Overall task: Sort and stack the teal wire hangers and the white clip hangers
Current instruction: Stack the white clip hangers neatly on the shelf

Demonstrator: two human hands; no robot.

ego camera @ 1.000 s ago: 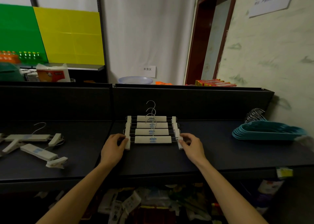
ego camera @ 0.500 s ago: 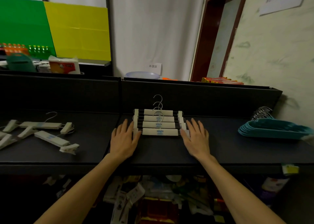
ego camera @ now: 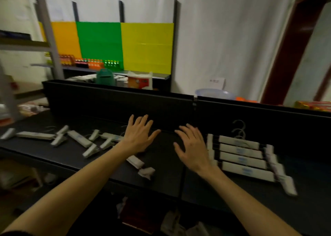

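White clip hangers (ego camera: 240,156) untouched; both hands' fingers (ego camera: 141,123) spread, empty

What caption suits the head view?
Open hands hover between loose clip hangers and the stack.

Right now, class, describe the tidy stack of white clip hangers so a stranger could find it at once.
Start at the long black shelf in front of the person. Right of the right hand lies the stack of white clip hangers. Unlike the loose white clip hangers scattered on the left, its bars lie parallel and overlapping, hooks together at the back.
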